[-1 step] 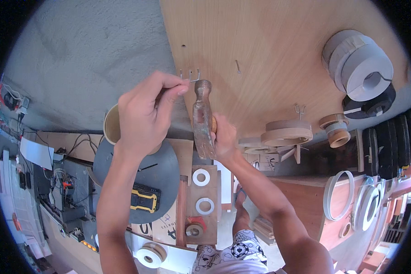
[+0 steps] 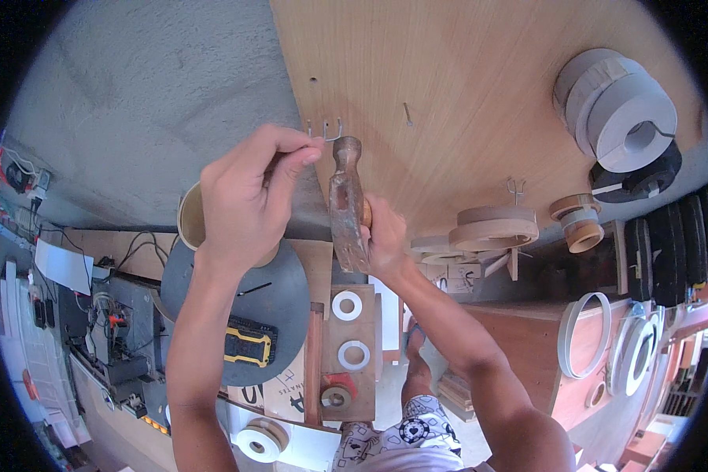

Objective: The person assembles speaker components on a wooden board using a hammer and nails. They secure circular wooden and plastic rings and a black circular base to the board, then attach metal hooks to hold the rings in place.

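Observation:
My left hand (image 2: 248, 193) pinches a bent metal wire hook (image 2: 334, 138) between thumb and fingertips, against the light wooden board (image 2: 480, 86). The hook's prongs stick out past the fingertips; the part inside the pinch is hidden. My right hand (image 2: 388, 236) is wrapped round the wooden handle of a worn claw hammer (image 2: 346, 200), close below its head. The hammer's round striking face is up beside the hook, and its claw points down toward me. From this view I cannot tell whether hammer and hook touch.
A nail (image 2: 408, 115) sticks out of the board. Rolls of edge banding (image 2: 633, 130) hang at the right, and a wooden-toned roll (image 2: 493, 228) hangs under another hook (image 2: 515, 187). Below my left arm, a round dark tabletop (image 2: 287, 315) holds a black-and-yellow case (image 2: 248, 346).

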Action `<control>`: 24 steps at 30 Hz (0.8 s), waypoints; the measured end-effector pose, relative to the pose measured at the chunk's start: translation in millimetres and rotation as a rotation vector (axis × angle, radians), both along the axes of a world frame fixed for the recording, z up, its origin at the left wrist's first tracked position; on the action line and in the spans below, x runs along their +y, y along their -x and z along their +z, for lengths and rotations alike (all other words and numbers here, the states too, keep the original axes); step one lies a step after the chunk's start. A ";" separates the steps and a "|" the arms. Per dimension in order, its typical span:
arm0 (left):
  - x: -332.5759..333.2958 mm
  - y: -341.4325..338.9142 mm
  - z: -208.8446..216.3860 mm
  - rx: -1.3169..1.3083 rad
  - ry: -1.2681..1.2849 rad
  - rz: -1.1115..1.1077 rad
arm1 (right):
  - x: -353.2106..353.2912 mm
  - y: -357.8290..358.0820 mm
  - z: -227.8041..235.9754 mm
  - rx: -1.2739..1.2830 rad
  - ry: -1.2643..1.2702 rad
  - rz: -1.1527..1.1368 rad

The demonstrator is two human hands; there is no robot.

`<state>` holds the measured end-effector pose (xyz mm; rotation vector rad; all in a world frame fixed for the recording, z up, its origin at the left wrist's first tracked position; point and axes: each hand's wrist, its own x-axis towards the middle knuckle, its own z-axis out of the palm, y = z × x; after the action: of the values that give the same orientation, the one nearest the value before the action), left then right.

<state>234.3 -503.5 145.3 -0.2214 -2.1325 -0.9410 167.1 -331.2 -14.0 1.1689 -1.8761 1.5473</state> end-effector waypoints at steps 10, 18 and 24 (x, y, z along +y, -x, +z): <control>-8.3 7.1 3.9 0.018 0.000 -0.030 | -7.6 5.7 0.5 0.026 -0.022 0.027; -11.7 7.5 1.1 -0.001 -0.018 -0.037 | -14.7 -2.0 6.1 -0.069 0.026 0.000; -13.8 6.0 7.4 -0.013 0.059 -0.083 | 1.7 -8.9 4.3 -0.025 0.043 0.008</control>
<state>228.3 -517.3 152.7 -0.3364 -2.1791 -0.9292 176.0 -329.5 -9.7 1.1442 -1.8465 1.6056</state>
